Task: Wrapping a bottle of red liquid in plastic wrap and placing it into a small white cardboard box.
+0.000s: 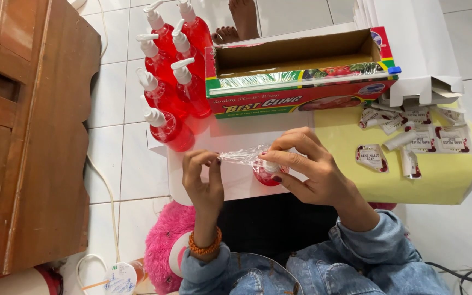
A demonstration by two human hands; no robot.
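Observation:
My right hand (307, 166) grips a small red pump bottle (267, 173) by its white top, seen from above. A strip of clear plastic wrap (241, 156) stretches from the bottle's top to my left hand (203, 177), whose fingertips pinch the strip's free end. Both hands hover over a small white table top (230, 183). An orange bead bracelet circles my left wrist, and my sleeves are blue denim.
Several red pump bottles (170, 82) stand on the floor at the table's far left. An open cling wrap box (301, 74) lies across the back. Loose labels (411, 134) cover a yellow surface (438, 175). A wooden cabinet (28, 136) stands left; another person's foot (241, 22) shows beyond.

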